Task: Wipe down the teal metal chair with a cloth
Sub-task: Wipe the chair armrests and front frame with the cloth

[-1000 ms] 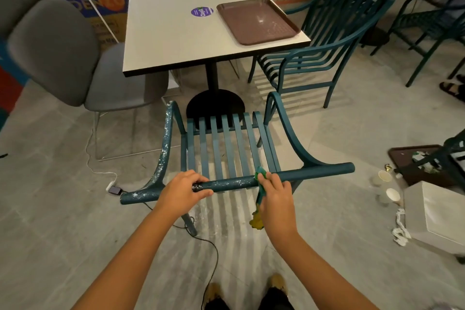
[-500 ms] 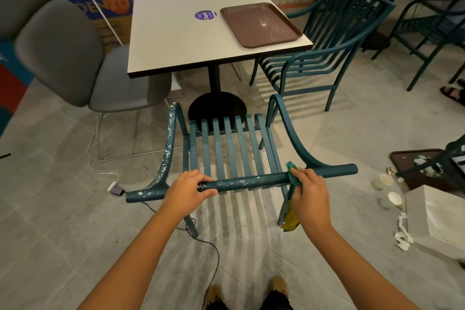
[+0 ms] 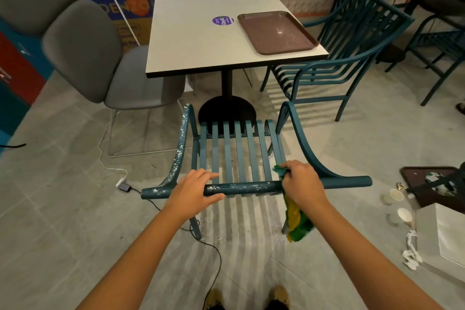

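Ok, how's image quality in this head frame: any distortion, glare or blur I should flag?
Head view: wide-angle bending bows the grey chair and frame edges; a small glare spot sits on the tray; slat shadows stripe the floor under the teal chair; both hands and the cloth are sharp, with slight softness at the far corners.

My body, as seen from above: two forearms, bare to the frame's edge, no sleeves visible. My left hand (image 3: 195, 192) and right hand (image 3: 303, 185): no gloves, rings, watch or bands. At the bottom edge, tan shoe toes (image 3: 280, 296), paired, below dark trouser hems; detail blurred.
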Motion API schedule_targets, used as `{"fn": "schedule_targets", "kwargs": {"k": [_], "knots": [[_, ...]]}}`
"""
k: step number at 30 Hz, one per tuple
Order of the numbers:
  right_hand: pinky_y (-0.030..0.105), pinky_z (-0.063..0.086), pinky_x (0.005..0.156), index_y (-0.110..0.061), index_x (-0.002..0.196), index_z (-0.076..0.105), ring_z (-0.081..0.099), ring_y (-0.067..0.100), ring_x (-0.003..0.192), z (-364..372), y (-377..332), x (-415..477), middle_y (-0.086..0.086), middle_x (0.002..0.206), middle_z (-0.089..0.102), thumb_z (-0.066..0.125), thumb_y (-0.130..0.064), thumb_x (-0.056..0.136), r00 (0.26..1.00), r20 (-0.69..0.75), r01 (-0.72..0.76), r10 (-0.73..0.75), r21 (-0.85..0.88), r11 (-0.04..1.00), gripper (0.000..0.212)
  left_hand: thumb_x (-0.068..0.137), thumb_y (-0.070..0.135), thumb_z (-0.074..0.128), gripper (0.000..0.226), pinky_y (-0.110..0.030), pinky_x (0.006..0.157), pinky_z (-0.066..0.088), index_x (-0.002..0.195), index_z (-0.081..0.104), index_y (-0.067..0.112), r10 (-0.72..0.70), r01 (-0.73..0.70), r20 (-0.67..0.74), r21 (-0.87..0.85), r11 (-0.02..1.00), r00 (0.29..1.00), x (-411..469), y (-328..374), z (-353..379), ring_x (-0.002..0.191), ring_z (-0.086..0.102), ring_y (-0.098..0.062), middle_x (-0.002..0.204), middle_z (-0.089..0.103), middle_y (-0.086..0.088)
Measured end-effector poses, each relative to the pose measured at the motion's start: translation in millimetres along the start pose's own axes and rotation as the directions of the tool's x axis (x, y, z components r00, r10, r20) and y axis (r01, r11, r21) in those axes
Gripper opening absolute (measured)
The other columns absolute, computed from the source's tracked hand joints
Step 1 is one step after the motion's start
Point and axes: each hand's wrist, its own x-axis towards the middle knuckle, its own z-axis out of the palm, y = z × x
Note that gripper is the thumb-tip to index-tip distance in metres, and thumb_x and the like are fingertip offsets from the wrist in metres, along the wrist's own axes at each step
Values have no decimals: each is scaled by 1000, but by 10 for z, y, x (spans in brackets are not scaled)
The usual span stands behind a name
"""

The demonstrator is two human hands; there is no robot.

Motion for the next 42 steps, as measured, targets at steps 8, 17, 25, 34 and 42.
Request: {"fn": "schedule_targets", "kwargs": {"k": [8,17,25,34,42], "knots": [[39,46,80,-3,114,56,50,30,101,138,-56,-1,16,108,58,44,-5,88,998,24,-56,60,-128,990,28,84,47,57,43,-24,94,36,122,51,29,4,-3,-26,38,999,1000,-144,-343,-114,108,43,-9,114,52,10],[30,41,92,-10,123,51,43,21,110,564,-416,-147,4,120,57,41,-10,92,994,3,104,-106,-215,971,32,87,42,55,30,-21,90,36,114,57,28,26,-26,-21,-2,1000,999,-116,-461,-130,102,45,-8,100,48,15],[34,43,89,-11,122,54,43,21,106,484,-267,-287,5,117,57,43,-2,92,987,-142,77,-71,37,996,33,87,43,54,31,-22,88,34,114,58,29,48,-48,-49,-4,999,998,-94,-495,-103,103,46,-9,106,54,11],[33,41,88,-7,119,57,45,25,98,602,-49,-322,9,116,59,49,2,88,967,-250,-40,51,48,998,33,85,44,56,32,-18,81,33,113,59,29,59,-62,-79,-31,998,995,-97,-515,-82,100,45,-7,106,55,11],[34,43,94,-8,130,50,45,26,107,876,-348,-487,7,127,53,59,2,83,972,-234,0,18,77,997,49,85,43,58,32,-19,83,34,113,60,27,41,-45,-85,-50,998,996,-98,-499,-73,98,44,-7,105,57,9]]}}
